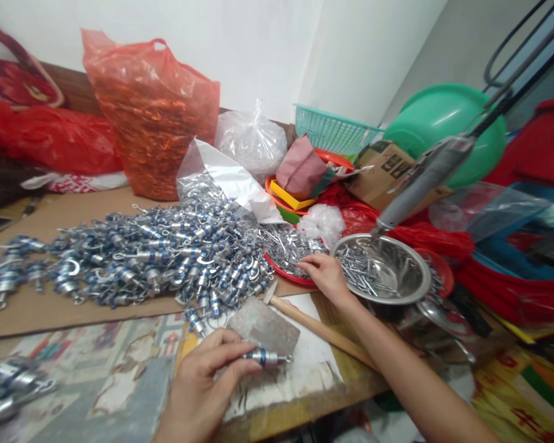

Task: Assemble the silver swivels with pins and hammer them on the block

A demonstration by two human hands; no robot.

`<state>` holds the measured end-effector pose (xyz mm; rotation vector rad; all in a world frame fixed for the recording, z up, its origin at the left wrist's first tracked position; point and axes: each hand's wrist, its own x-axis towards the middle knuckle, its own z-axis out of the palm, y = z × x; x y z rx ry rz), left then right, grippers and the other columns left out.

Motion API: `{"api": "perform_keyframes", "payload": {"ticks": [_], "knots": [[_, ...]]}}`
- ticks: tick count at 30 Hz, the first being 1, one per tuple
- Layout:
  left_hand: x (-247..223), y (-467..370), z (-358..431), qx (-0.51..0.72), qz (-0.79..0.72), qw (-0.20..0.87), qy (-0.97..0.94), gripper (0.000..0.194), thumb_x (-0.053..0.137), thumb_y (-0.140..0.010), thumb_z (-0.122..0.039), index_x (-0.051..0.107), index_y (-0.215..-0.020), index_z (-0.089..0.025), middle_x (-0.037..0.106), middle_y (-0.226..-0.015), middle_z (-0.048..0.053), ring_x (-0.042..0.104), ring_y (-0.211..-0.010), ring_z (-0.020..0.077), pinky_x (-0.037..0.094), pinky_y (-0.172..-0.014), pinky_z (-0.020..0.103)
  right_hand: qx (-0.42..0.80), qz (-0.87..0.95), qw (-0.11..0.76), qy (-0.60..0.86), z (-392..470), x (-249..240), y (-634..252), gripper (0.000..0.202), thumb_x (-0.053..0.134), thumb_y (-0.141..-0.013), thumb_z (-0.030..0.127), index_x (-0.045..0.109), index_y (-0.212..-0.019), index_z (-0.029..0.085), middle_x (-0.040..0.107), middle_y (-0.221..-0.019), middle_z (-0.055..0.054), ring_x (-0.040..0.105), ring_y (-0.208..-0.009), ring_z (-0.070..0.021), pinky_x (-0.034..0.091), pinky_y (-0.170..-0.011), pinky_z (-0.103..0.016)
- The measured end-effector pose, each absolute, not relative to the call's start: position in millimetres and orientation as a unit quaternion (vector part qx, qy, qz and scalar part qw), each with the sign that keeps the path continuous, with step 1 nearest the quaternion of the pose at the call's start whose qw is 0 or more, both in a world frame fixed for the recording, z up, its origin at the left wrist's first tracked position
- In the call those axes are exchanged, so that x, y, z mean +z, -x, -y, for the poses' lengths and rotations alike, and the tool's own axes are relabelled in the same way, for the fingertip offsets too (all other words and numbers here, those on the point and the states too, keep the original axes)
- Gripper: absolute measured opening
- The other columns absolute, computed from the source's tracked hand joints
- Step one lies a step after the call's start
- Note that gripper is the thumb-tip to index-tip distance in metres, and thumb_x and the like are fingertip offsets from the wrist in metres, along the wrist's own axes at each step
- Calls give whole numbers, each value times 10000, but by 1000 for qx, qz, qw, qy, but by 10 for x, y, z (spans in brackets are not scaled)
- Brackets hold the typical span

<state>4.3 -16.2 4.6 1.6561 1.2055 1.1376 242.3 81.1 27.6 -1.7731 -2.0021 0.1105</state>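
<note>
A white wall (268, 55) stands at the back, and a big orange bag (157, 123) leans near it. In front is a table (277, 423), with a big pile of blue and silver parts (166, 252) on brown cardboard (41, 320).

The left hand (207, 375) has 1 blue and silver part (268, 358). Its thumb and pointing finger pinch the part at its left end. The part is long and thin. It lies almost flat from left to right, and its small ring end points right, away from the left hand. It is by the near edge of a gray metal plate (265, 326); I cannot tell if the 2 touch.

The right hand (327, 277) is farther out, over the edge of a red tray (277, 267) full of small metal bits (289, 240). From its fingers, the held part is back toward the person and a bit to the left, so the left hand is the nearer hand. The right arm comes up from the low right, over the wooden hammer handle (321, 326). The right thumb and fingers are bent close to each other, and I cannot tell if they hold a bit. A steel bowl (404, 271) of pins (360, 274) is just to their right.
</note>
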Motion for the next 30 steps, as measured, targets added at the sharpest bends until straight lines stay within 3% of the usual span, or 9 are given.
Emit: {"api": "perform_keyframes", "payload": {"ticks": [3,5,10,13,16,20,24,30], "knots": [[45,-48,173,478,-458,336,-670,234,683,-647,-203,723,-868,-266,670,-657,-7,625,-613,147,493,-568,211,106,779,241,569,-398,464,-2117,113,558,-805,199,670,-786,202,670,-784,10,601,-721,-100,451,-674,-181],[37,-66,190,504,-454,305,-669,340,694,-638,-194,686,-972,-257,660,-642,-26,605,-571,128,493,-563,203,140,835,252,468,-133,560,-1924,119,538,-808,156,655,-799,179,650,-767,-7,582,-717,-112,444,-663,-200],[40,-78,224,529,-446,267,-671,408,681,-659,-169,639,-1060,-231,652,-653,-28,588,-563,119,492,-581,202,81,898,208,379,175,615,-1735,146,473,-816,104,608,-794,155,606,-742,-37,537,-704,-154,421,-661,-268],[90,-49,237,520,-428,262,-691,354,684,-643,-124,683,-983,-225,669,-652,-9,605,-573,125,491,-571,192,63,905,201,368,199,610,-1734,154,455,-816,94,598,-803,147,598,-734,-44,531,-684,-162,422,-634,-278],[153,-24,262,520,-414,288,-689,203,662,-649,-106,742,-770,-248,687,-654,8,628,-598,138,488,-575,193,68,907,222,352,237,624,-1735,180,422,-841,95,597,-850,137,608,-753,-56,545,-710,-167,447,-653,-287],[232,2,292,499,-459,405,-613,110,695,-627,-182,742,-622,-281,687,-622,-4,632,-604,151,487,-558,198,90,892,308,319,302,583,-1767,193,509,-841,191,528,-1016,111,624,-914,-94,568,-851,-172,483,-742,-281],[315,43,281,463,-478,479,-572,38,715,-603,-225,721,-571,-244,686,-611,3,623,-608,160,484,-574,214,-10,908,342,241,324,493,-1817,176,420,-873,125,565,-971,140,652,-881,-92,600,-803,-161,507,-664,-266],[336,100,272,427,-458,393,-673,78,662,-668,-228,710,-607,-237,669,-687,18,622,-671,166,470,-632,235,-50,913,357,191,297,501,-1837,169,450,-858,103,612,-896,78,670,-886,-145,618,-857,-188,529,-676,-277]]}}
